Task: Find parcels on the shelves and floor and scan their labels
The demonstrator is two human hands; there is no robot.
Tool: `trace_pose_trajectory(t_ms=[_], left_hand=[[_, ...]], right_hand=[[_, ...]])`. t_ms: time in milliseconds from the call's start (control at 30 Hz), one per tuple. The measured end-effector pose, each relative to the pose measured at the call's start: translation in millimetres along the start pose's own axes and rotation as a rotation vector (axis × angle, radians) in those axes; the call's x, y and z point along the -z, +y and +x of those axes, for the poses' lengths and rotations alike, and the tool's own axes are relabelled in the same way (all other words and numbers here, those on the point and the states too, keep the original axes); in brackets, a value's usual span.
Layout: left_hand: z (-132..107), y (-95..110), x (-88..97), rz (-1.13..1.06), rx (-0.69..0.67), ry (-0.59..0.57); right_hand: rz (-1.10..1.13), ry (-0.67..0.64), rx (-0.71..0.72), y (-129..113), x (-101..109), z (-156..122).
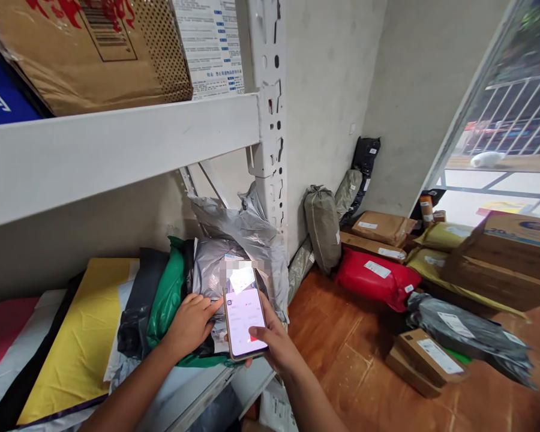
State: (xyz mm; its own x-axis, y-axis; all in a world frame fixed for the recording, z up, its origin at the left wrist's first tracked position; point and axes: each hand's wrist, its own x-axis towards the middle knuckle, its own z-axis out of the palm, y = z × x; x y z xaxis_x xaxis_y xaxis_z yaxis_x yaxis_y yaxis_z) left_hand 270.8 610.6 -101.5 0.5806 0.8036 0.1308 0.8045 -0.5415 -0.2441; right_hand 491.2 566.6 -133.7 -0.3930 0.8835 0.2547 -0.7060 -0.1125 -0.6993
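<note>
Your right hand (273, 337) wraps the phone (243, 321), its long axis running 12-to-6. The silver parcel (207, 264) lies on the shelf (184, 387) at 1 o'clock from your nearer left hand (192, 321), which seems to touch it; whether that hand grips, I cannot tell.

Phone (246, 318) txt too sm. to read, upper-L box (72, 72) cut off.

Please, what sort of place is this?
Probably a parcel storeroom or pickup point: wrapped parcels sit on a white metal rack, and labelled cardboard boxes and a red package are gathered on the floor.
</note>
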Motion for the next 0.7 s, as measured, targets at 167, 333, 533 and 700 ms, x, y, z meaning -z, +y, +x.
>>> trace_pose_trajectory(t_ms=[167,333,533,700], left_hand=[[-0.4,-0.5,-1.5,-0.005,-0.004,0.006],[-0.9,-1.2,-1.8,-0.011,-0.009,0.007],[0.7,-1.2,-0.2,-0.018,0.001,-0.006],[1.7,-0.6,0.2,-0.02,0.001,-0.015]], right_hand=[[-0.009,-0.002,0.001,1.0,0.6,0.2],[-0.005,0.001,-0.005,1.7,1.0,1.7],[0.01,-0.024,0.005,3.2,3.0,2.7],[-0.015,-0.084,0.031,7.0,7.1,0.4]])
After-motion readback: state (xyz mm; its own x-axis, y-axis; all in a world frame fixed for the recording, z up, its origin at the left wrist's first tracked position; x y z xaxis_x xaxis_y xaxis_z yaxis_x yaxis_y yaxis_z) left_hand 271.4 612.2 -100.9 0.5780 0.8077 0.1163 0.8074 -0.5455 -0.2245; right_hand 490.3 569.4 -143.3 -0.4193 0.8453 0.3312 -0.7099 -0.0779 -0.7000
